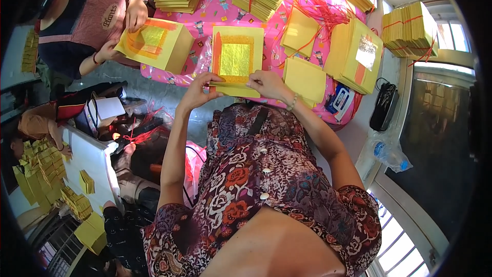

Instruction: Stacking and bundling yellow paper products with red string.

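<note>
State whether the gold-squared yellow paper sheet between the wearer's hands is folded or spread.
Mostly spread: the yellow paper sheet shows its shiny gold square whole. Whether its near edge is folded, I cannot tell.

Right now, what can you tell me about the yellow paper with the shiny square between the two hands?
The yellow paper looks thin. On it is a shiny gold square framed in orange, redder on the left. Near the person, it seems folded or layered; I can't tell which. It is at the near edge of the pink tablecloth. The left hand grips its near left corner; the right hand touches its near right side.
</note>
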### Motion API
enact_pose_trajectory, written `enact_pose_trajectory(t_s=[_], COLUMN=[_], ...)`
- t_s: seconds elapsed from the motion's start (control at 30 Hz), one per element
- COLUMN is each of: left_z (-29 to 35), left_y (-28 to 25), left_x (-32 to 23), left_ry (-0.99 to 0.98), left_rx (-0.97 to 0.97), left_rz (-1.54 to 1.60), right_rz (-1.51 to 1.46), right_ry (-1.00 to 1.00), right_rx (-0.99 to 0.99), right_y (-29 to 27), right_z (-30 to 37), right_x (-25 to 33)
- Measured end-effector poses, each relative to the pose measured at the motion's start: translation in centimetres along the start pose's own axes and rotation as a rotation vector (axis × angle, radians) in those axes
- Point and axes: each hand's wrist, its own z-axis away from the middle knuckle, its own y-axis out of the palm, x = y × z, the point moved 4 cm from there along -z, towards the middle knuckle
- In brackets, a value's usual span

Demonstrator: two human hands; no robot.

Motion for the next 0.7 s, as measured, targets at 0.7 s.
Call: enact_pose_trajectory(t_s=[0.7], left_z=[-1.2], left_y=[-0.2], left_x=[-8.3], left_ry=[0.309], left_rx=[-0.723], left_rz=[-0.496], right_rz=[0.188], right_ry=[-0.124], right_rx=[-0.154], right_y=[-6.1], right_z=[-2.6], right_x=[2.7])
